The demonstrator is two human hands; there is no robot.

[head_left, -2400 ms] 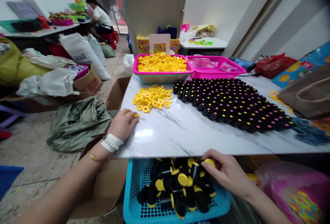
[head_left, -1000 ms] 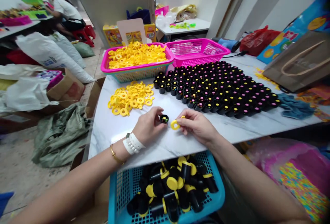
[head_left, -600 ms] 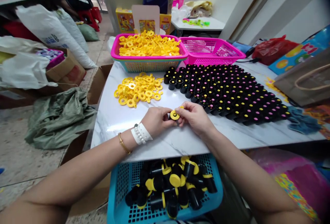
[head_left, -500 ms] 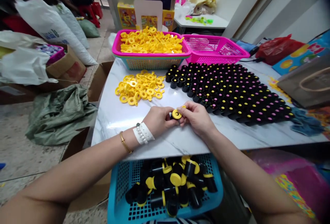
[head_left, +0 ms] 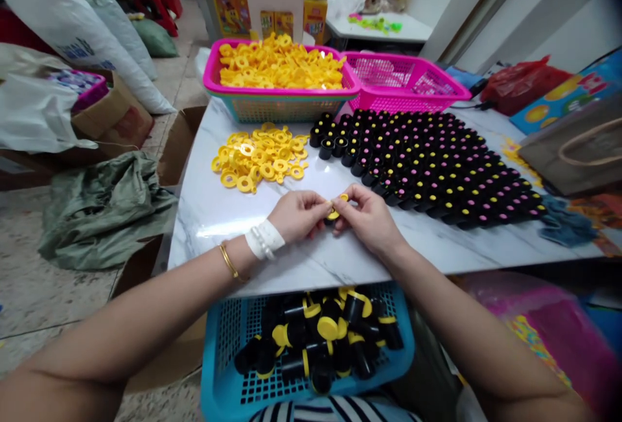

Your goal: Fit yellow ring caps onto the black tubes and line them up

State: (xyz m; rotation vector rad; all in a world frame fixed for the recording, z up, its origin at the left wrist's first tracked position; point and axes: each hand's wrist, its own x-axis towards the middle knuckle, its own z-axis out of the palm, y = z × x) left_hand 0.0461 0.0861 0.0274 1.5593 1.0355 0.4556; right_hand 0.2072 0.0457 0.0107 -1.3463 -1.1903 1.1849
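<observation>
My left hand [head_left: 297,216] and my right hand [head_left: 365,217] meet over the marble table [head_left: 311,250], fingers pinched together on a small black tube with a yellow ring cap [head_left: 333,213]. Most of the tube is hidden by my fingers. A loose pile of yellow rings [head_left: 258,157] lies just beyond my left hand. Rows of upright black tubes [head_left: 427,166] stand to the right of that pile. Below the table edge, a blue basket [head_left: 228,376] holds several black tubes fitted with yellow caps.
A pink basket [head_left: 214,75] full of yellow rings and a second pink basket [head_left: 413,101] sit at the table's far end. A brown paper bag [head_left: 573,150] and red bag [head_left: 515,85] lie right. Cardboard boxes, white sacks and a green cloth [head_left: 102,208] cover the floor left.
My right hand rose from the blue basket to the table. Both hands brought a black tube and a yellow ring together, and the ring now sits on the tube between my fingers.
</observation>
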